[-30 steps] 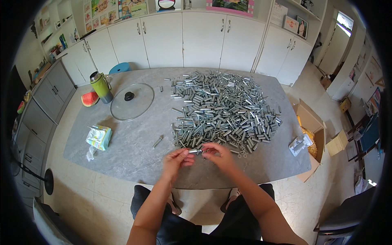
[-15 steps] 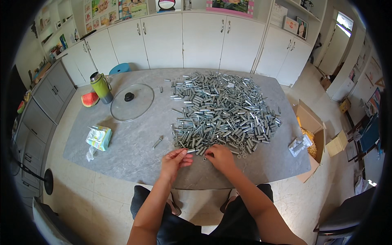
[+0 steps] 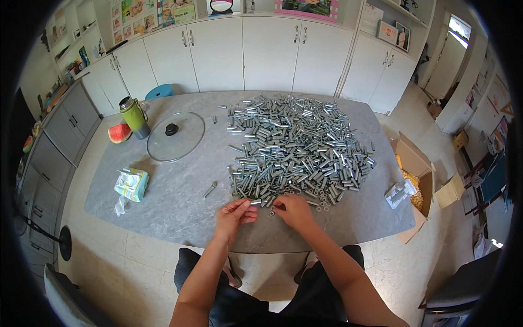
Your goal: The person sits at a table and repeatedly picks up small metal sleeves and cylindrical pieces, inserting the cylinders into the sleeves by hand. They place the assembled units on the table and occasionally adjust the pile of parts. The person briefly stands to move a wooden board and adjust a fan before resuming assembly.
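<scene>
1. Metal sleeve (image 3: 255,202), silver and cylindrical, sits in the left hand (image 3: 233,216) just in front of the heap of sleeves (image 3: 299,144), over the near part of a grey marbled table (image 3: 174,193).
2. Left thumb and index finger pinch it at one end, the gap between them narrow; the other end points rightward, a grip that probably leaves that end free.
3. Right hand (image 3: 295,212) hangs at the heap's front edge, fingertips drawn close together beside a small metal ring (image 3: 272,213); whether they hold anything, I cannot tell.
4. Both hands are close together, likely so small parts stay within short reach.
5. One lone bolt-like piece (image 3: 211,189) lies left of the heap (a glass lid (image 3: 190,150) rests farther back), apparently set apart from the rest.
</scene>
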Tool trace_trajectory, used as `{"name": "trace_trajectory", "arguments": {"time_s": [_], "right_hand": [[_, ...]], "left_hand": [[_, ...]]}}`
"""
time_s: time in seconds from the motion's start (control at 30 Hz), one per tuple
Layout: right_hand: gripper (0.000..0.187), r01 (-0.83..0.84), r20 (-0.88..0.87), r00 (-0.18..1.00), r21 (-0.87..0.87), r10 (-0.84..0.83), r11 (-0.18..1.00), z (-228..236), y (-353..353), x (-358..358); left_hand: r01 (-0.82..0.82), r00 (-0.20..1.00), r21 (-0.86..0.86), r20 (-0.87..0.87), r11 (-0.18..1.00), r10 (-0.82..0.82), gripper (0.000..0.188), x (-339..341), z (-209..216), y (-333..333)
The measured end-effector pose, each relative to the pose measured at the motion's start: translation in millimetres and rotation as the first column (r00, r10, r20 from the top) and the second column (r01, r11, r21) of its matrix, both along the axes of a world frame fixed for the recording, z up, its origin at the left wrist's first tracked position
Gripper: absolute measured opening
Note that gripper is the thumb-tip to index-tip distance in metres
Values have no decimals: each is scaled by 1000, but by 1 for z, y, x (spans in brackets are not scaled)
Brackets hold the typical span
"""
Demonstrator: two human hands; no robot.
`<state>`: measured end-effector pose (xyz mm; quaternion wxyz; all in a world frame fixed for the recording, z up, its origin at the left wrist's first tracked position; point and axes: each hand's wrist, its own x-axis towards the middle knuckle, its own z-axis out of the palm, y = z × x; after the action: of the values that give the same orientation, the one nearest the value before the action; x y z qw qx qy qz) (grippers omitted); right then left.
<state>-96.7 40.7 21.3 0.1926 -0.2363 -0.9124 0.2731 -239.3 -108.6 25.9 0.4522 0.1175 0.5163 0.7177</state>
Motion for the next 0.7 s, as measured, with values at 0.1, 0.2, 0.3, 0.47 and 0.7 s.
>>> {"name": "trace_trajectory", "arguments": {"time_s": [0.1,0.2,0.3,0.47,0.7], "right_hand": [[16,-3,46,999,1,3,1000,2,0,1],[14,-14,65,998,29,12,999,3,0,0],[13,-23,70,997,54,19,998,1,-1,-2],[14,-53,48,998,105,48,993,-3,-1,-4],[18,-12,-86,996,-245,-10,969,-1,-2,-4]], "left_hand": [[-2,1000,2,2,1000,2,21,0,0,0],[-2,1000,-2,-1,1000,2,21,0,0,0],[3,1000,-3,-4,1000,-3,21,1,1,0],[12,1000,-1,-10,1000,-12,21,-1,-3,0],[12,1000,-10,-10,1000,-12,21,-1,-3,0]]}}
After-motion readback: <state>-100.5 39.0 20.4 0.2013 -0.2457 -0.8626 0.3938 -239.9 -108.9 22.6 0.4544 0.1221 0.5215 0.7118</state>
